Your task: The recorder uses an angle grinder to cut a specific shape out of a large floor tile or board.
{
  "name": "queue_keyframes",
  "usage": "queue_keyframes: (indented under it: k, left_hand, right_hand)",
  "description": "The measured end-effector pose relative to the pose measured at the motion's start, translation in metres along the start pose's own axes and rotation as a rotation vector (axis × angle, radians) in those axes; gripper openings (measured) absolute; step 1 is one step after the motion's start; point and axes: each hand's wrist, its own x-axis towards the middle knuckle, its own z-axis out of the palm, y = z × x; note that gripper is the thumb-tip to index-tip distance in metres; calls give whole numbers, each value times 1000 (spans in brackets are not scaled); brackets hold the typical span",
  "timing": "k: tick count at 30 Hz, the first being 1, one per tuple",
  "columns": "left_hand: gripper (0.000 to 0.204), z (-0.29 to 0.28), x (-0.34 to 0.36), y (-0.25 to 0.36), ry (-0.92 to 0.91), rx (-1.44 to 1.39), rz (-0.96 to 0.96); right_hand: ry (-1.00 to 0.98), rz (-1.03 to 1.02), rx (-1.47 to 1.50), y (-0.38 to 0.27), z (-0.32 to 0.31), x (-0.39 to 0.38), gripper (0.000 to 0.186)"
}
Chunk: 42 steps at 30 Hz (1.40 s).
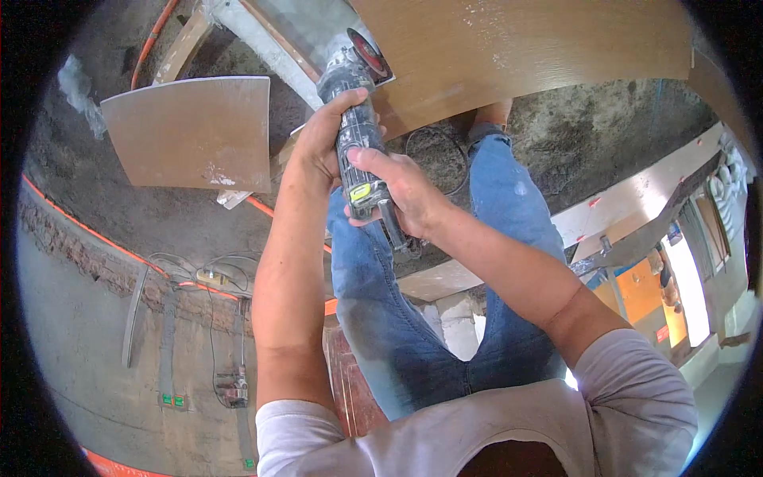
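Both my hands hold a dusty dark angle grinder [357,129] with a yellow-green label near its rear. My left hand [324,133] is wrapped round the front of the body, behind the gear head. My right hand [404,189] grips the rear, next to the cord end. The red-faced disc [366,52] is tilted at the left edge of a large brown panel [540,48]. Whether it touches that edge cannot be made out. Pale dust hangs round the grinder's head. Left of the tool lies a smaller brown panel [191,131] with a pale rim.
Wooden strips [184,46] and an orange hose [151,44] lie on the rough dirty floor at upper left. A black cord [461,155] loops near my right foot [494,113]. Cables and a power strip [213,277] lie along the grey wall [103,318].
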Motion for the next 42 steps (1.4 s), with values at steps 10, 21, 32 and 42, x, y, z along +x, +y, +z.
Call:
queue_keyframes:
  k: [10, 21, 32, 42]
  left_hand:
    - [36, -3, 15, 5, -48, 16, -52]
    - [38, -2, 17, 6, -12, 19, -104]
    - [37, 3, 22, 9, 6, 99, -105]
    - [38, 4, 16, 8, 11, 85, -81]
  right_hand:
    - [69, -25, 39, -5, 6, 4, 41]
    - [106, -7, 49, -8, 10, 4, 40]
    - [57, 1, 68, -10, 2, 6, 47]
    - [67, -5, 43, -13, 5, 4, 46]
